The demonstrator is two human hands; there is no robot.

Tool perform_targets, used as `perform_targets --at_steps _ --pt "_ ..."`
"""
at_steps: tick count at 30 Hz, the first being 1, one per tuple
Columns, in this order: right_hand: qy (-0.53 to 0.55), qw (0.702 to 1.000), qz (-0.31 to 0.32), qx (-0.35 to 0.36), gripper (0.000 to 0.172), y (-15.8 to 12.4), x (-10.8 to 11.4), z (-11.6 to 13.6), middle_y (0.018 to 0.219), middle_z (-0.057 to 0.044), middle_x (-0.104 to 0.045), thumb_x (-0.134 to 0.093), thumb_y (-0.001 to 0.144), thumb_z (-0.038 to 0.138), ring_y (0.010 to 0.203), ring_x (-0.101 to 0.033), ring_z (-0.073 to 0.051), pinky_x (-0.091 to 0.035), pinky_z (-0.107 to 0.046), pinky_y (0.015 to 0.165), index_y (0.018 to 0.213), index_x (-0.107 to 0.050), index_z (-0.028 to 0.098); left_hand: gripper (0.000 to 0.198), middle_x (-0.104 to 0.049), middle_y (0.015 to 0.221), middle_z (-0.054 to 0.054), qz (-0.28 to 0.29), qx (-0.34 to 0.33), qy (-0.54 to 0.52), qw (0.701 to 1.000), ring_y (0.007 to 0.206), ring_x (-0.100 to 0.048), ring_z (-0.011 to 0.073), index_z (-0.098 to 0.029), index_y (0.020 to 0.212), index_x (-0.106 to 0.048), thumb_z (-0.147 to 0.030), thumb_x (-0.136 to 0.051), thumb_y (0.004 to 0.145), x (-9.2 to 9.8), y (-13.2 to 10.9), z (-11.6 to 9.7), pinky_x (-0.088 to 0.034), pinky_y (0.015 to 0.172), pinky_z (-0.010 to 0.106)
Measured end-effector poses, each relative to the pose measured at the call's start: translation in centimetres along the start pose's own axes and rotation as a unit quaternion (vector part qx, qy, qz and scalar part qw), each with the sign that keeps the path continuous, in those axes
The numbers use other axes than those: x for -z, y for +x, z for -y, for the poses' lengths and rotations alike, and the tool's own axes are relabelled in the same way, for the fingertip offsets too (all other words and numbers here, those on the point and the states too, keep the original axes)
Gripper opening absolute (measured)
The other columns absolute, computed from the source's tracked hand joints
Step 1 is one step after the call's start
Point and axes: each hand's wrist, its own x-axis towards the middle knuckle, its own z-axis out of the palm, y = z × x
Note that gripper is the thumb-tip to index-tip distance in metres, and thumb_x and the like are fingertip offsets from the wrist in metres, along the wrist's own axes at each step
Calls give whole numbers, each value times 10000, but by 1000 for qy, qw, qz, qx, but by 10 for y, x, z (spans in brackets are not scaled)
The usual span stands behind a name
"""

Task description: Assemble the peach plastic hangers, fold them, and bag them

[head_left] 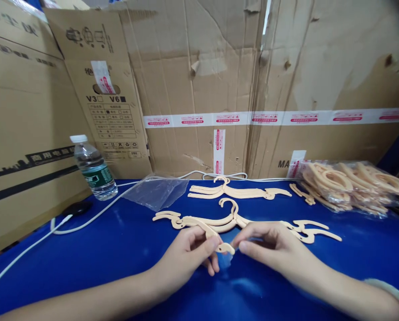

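Hands (187,249) number two, the left gripping one beige piece (210,230).

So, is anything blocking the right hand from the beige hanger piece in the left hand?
Nothing visible. The right hand is just beside the end of that beige hanger piece, which the left hand grips; contact is unclear.

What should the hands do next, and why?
Maybe the right hand should pinch the free end of the beige piece, because the left hand holds it and the right hand's fingertips are close to that end.
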Motion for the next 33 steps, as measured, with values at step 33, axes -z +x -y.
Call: perform_targets --at_steps 33 --pt "-511 845 -85 133 148 37 118 -29 756 -38 -679 -512 833 314 693 -638 -219 -488 -334 659 773 -601 213 415 -608 700 -16 -220 -57 -100 969 628 -514 73 -124 735 -654 -369 -908 515 51 15 -38 -416 582 172"
